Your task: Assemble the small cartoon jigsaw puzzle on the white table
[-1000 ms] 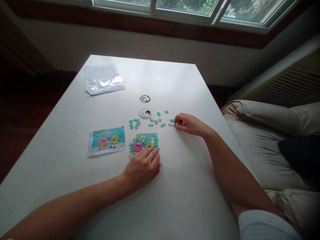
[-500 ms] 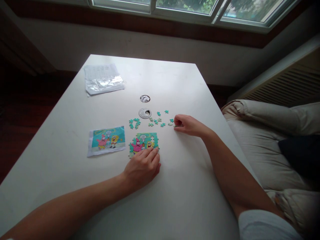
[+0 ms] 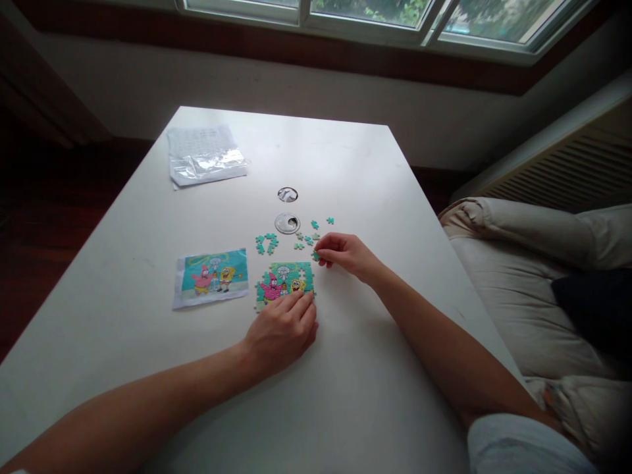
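Observation:
A partly joined jigsaw puzzle point(image 3: 272, 287) with cartoon figures lies on the white table, with a gap showing near its upper right. My left hand point(image 3: 282, 327) rests over its lower edge, fingers laid on the pieces and covering that corner. Just above the puzzle's right corner, my right hand point(image 3: 343, 254) pinches a green puzzle piece point(image 3: 315, 256) between thumb and fingers. Several loose green pieces point(image 3: 309, 241) are scattered beyond it, and another small cluster of pieces point(image 3: 270, 244) sits to their left. A printed reference picture point(image 3: 213, 280) lies left of the puzzle.
On the white table point(image 3: 123, 263), a clear plastic bag with papers point(image 3: 205, 158) lies at the far left. Two round grommet holes are set in the tabletop, the nearer with a grey cover point(image 3: 282, 224). A beige sofa point(image 3: 486, 276) stands along the right side.
My right hand has moved left from the right end of the loose pieces toward the puzzle's upper right corner, carrying a green piece. My left hand has stayed in place.

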The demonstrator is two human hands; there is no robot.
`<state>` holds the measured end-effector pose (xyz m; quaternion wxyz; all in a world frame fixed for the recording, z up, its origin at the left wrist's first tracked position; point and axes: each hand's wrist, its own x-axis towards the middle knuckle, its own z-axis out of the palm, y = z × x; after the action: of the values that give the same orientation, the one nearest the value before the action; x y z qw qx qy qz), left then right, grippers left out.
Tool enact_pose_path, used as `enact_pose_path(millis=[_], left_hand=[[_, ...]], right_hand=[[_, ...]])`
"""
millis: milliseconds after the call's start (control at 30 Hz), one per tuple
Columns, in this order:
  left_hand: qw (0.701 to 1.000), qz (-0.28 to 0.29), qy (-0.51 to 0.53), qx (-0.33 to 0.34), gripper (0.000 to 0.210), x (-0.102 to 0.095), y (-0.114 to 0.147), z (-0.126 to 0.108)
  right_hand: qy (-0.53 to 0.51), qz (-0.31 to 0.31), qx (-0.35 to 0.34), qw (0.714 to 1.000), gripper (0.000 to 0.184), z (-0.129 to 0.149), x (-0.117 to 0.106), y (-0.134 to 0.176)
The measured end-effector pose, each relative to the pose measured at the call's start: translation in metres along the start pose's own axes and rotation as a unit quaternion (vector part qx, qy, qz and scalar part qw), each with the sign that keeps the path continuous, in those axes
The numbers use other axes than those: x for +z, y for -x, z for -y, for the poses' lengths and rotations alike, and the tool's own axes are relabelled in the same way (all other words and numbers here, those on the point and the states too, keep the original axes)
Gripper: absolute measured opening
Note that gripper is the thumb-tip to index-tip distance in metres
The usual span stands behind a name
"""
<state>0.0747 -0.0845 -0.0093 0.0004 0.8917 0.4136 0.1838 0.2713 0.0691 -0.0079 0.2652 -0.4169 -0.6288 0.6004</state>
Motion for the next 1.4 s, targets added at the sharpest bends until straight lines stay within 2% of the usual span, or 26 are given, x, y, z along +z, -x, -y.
enact_pose_path(millis=[100, 233, 400, 733, 900, 1067, 1167, 1400], left_hand=[[1.0, 0.001, 0.005, -0.001, 0.027, 0.0, 0.0, 0.0], [1.0, 0.004, 0.003, -0.003, 0.026, -0.001, 0.0, 0.0], [1.0, 0.001, 0.003, -0.001, 0.026, -0.001, 0.0, 0.001], [1.0, -0.006, 0.001, 0.001, 0.026, 0.0, 0.0, 0.001], [1.0, -0.007, 0.001, -0.001, 0.025, 0.001, 0.0, 0.001], [1.0, -0.003, 0.001, -0.002, 0.024, 0.001, 0.0, 0.001], [1.0, -0.007, 0.002, 0.0, 0.024, 0.0, -0.001, 0.001], [1.0, -0.007, -0.003, -0.003, 0.025, 0.001, -0.002, 0.0]], right_hand=[[-0.052, -0.018, 0.022, 0.998, 0.032, -0.006, 0.003, -0.002], [-0.068, -0.017, 0.022, 0.997, 0.032, -0.009, 0.002, -0.002], [-0.056, 0.001, 0.017, 0.998, 0.031, -0.005, 0.003, -0.001], [0.012, -0.004, 0.01, 1.0, 0.024, -0.004, 0.006, 0.001], [0.003, 0.002, -0.041, 0.999, 0.032, -0.005, 0.006, 0.001], [0.055, 0.035, -0.061, 0.996, 0.018, -0.005, 0.01, 0.003], [0.098, 0.057, -0.088, 0.99, 0.017, -0.005, 0.015, 0.005], [0.219, 0.049, -0.173, 0.959, 0.009, 0.001, 0.031, 0.011]])
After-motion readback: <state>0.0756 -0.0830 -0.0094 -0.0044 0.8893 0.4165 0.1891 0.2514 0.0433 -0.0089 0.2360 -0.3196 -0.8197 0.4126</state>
